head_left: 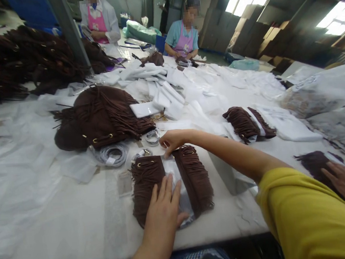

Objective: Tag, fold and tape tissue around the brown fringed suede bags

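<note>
Brown fringed bag [195, 180] lies flat on the white work table [78, 232], directly beneath the left fingers and just nearer the body than the right fingertips. A pale, glossy strip [185, 203] runs across its middle, with fringe showing on both sides.

Left hand [164, 205]: fingers spread and extended, palm down on the strip and the adjoining fringe, grasping nothing. Right hand [173, 140]: fingers bent at the far end of the strip, thumb pointing down to it; whether they pinch the strip or merely touch it cannot be told.

Beyond the left fingertips, to the left, lies a wrapped coil [112, 155]; a smaller coil [152, 138] sits just beside the right fingertips. Well to the right of the fingers, another banded bag [248, 124] rests.

Assessment: the flat left palm appears suitable for steadying the bag. Good practice would be even, light pressure, the strip smooth and straight, fringe strands combed clear of its edges, and the right fingertips working at the strip's end without dragging the bag askew.
</note>
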`<state>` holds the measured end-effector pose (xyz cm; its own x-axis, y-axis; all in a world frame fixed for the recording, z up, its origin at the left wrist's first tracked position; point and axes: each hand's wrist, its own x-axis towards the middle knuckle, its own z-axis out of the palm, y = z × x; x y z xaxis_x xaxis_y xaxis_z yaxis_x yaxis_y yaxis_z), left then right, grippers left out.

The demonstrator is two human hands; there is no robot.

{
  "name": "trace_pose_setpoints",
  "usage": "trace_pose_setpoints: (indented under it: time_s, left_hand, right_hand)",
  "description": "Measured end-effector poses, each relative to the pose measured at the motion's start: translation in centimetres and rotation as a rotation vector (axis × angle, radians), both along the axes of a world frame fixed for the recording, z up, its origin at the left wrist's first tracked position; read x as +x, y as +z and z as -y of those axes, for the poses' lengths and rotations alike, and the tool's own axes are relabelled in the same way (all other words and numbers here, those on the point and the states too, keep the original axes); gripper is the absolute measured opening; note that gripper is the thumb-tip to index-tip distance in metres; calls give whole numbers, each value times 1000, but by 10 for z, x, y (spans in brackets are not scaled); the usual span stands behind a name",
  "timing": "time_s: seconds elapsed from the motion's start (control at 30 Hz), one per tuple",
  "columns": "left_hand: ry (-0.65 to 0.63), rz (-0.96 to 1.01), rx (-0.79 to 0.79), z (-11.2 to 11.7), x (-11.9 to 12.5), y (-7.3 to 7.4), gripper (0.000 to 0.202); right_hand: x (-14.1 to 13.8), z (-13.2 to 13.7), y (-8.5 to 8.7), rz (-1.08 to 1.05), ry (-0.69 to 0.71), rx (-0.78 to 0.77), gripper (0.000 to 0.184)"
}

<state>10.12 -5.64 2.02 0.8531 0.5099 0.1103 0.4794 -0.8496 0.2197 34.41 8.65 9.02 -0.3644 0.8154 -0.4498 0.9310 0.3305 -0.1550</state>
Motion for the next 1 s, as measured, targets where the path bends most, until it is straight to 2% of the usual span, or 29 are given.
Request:
trace_pose_setpoints:
  time_s: [0.07,0.13,0.23,0.27,0.33,0.43,0.53,0.6,0.67,0.73,0.8,0.9,1.0]
  left_hand:
    - [-8,4,1,0,-1,1,84]
    - [-18,16,1,0,-2,3,83]
    - [-19,58,21,1,-3,6,80]
    - [-14,77,36,1,-4,8,78]
    - [5,111,72,4,-7,10,77]
    - [53,138,121,9,-19,9,75]
    - [108,142,137,14,-46,0,73]
    - [153,149,119,15,-71,-7,68]
    - [197,192,75,13,-95,-8,61]
    - [226,274,28,1,-110,1,53]
    - [252,359,-4,-21,-109,20,45]
    - [282,398,-63,-70,-77,50,41]
    - [228,206,-212,-123,-31,64,44]
  right_hand:
    - [7,6,4,71,-168,141,30]
    - [4,27,7,71,-286,308,25]
    - [-14,76,2,-212,-279,528,31]
    - [-21,93,-3,-305,-235,559,34]
    - [-32,121,-17,-347,-170,552,41]
    - [-40,147,-32,-276,-263,562,44]
    - [-45,167,-30,-288,-378,651,46]
    - [-50,183,-26,-314,-376,659,47]
    - [-56,200,-26,-312,-351,619,48]
    - [-63,215,-31,-289,-342,586,51]
    - [-69,224,-39,-270,-347,584,55]
    - [-74,228,-47,-267,-360,618,56]
    - [-75,220,-43,-299,-386,668,48]
